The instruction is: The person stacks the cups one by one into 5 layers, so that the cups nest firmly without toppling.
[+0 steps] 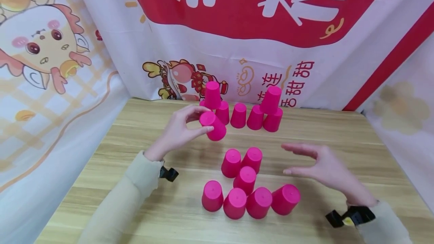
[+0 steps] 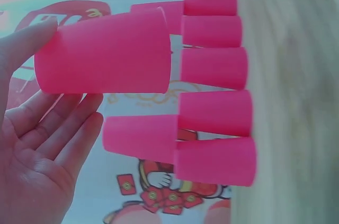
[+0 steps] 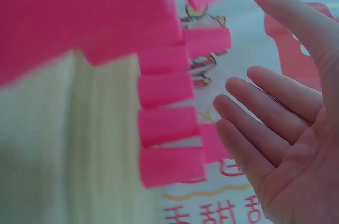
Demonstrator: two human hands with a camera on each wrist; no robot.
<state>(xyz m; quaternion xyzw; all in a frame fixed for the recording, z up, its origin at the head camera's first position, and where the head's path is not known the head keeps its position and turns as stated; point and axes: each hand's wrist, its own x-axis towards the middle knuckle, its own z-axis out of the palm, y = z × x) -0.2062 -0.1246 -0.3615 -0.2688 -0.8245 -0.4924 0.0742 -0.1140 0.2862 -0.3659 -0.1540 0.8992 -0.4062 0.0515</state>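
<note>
My left hand (image 1: 179,131) pinches a bright pink plastic cup (image 1: 215,127) between thumb and fingers, tilted and held up in front of the back row. In the left wrist view the held cup (image 2: 106,54) lies across the fingertips, its wide end pointing right. My right hand (image 1: 320,164) hovers over the right side of the table with thumb and fingers apart and nothing between them. At the back, a row of upside-down pink cups (image 1: 239,116) carries one cup (image 1: 212,95) on its left end and another cup (image 1: 271,100) on its right end.
Nearer the front stand several more upside-down pink cups: a front row (image 1: 235,203), a single cup (image 1: 245,180) behind it and a pair (image 1: 232,163) farther back. The wooden table (image 1: 342,134) ends at a printed cloth backdrop (image 1: 183,52). Cloth also hangs at both sides.
</note>
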